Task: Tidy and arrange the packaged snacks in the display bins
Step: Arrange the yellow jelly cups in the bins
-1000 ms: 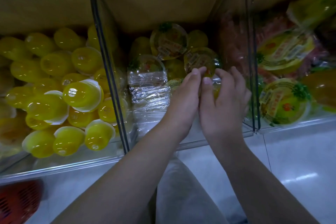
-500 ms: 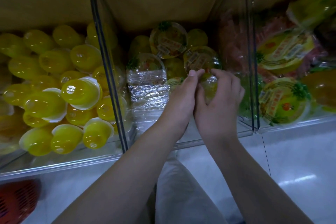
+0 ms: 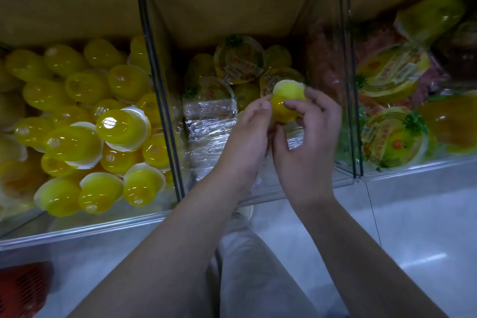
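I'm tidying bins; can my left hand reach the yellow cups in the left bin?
Likely yes: the left hand only touches the held cup, and the left bin is open above its low front.

The middle bin [image 3: 258,197] is open from above and over its low front wall. Inside it, a crinkled plastic-wrap bundle [image 3: 209,121] fills the front left. Labelled jelly cups [image 3: 240,59] heap against the cardboard back wall [image 3: 227,8]. The left hand [image 3: 245,137] and right hand [image 3: 307,147], together on a yellow jelly cup [image 3: 287,103], take the front right. The black-edged left divider [image 3: 160,100] and right divider [image 3: 348,85] close the bin's sides. The strip just behind its front wall seems bare, though glare leaves that uncertain.
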`<move>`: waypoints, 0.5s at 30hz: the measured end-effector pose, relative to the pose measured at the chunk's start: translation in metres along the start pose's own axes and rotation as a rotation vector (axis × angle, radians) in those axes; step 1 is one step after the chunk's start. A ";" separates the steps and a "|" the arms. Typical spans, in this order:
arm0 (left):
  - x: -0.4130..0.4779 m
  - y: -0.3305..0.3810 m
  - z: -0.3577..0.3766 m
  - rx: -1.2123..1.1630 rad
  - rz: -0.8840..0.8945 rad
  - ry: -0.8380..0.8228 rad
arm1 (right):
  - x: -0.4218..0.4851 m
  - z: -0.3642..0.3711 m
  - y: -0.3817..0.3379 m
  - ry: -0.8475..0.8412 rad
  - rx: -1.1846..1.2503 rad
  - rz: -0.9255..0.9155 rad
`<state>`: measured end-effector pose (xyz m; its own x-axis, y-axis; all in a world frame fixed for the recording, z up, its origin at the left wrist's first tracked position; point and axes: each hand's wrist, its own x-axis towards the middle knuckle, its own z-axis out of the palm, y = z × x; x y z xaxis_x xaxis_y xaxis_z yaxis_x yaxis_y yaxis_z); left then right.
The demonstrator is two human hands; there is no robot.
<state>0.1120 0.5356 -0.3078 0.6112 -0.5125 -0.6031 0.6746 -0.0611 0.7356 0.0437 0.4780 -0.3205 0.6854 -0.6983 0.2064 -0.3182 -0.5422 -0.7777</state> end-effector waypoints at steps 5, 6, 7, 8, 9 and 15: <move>-0.009 0.000 -0.008 0.117 0.052 -0.035 | -0.001 0.006 0.004 -0.118 -0.032 -0.031; -0.009 0.000 -0.008 0.168 0.056 -0.041 | -0.002 0.007 0.003 -0.126 -0.061 -0.049; -0.009 -0.001 -0.008 0.215 0.055 -0.033 | -0.002 0.008 0.002 -0.124 -0.106 -0.065; -0.009 -0.002 -0.008 0.246 0.049 -0.024 | -0.001 0.009 0.001 -0.110 -0.153 -0.060; -0.008 -0.004 -0.009 0.263 0.043 -0.023 | 0.000 0.009 0.001 -0.094 -0.196 -0.022; -0.001 -0.003 -0.013 0.203 -0.033 -0.047 | 0.017 0.022 0.015 -0.197 -0.159 0.414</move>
<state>0.1146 0.5471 -0.3131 0.5667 -0.5464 -0.6167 0.5940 -0.2477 0.7654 0.0648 0.4678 -0.3419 0.5862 -0.7769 -0.2299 -0.6763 -0.3128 -0.6669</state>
